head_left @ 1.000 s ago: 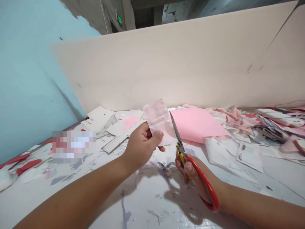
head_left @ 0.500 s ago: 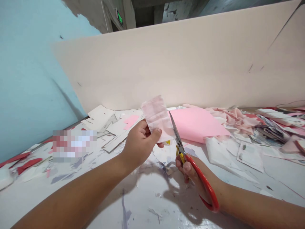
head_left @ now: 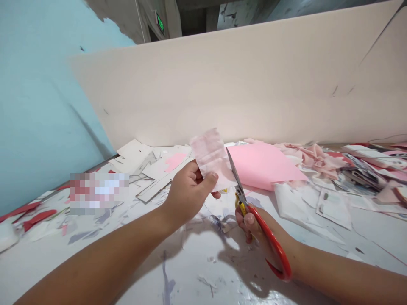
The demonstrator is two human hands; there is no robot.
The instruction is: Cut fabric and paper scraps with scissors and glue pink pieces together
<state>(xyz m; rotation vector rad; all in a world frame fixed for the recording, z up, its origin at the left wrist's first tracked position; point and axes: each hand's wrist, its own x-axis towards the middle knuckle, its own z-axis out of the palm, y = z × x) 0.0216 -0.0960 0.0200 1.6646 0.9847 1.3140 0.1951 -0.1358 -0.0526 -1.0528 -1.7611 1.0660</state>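
Note:
My left hand (head_left: 189, 190) pinches a creased, pale pink piece of paper (head_left: 211, 154) between thumb and fingers, held up above the table. Its upper edge is uneven. In my right hand (head_left: 254, 224) is a pair of scissors (head_left: 270, 237) with red handles and dark metal blades pointing up and away. The blades lie along the right edge of the pale piece; whether they grip it I cannot tell. Something small and yellow shows at the scissors' pivot, by my fingers. Behind the blades lies a larger bright pink sheet (head_left: 263, 165).
White card scraps (head_left: 135, 154) lie at the back left, red strips (head_left: 40, 219) at the far left. Crumpled peach fabric or paper (head_left: 321, 159) and a pile of papers (head_left: 362, 173) cover the back right. A tall cream panel (head_left: 222, 89) stands behind the table.
The pale pink piece and my left hand have shifted very slightly to the right. The scissors have hardly moved.

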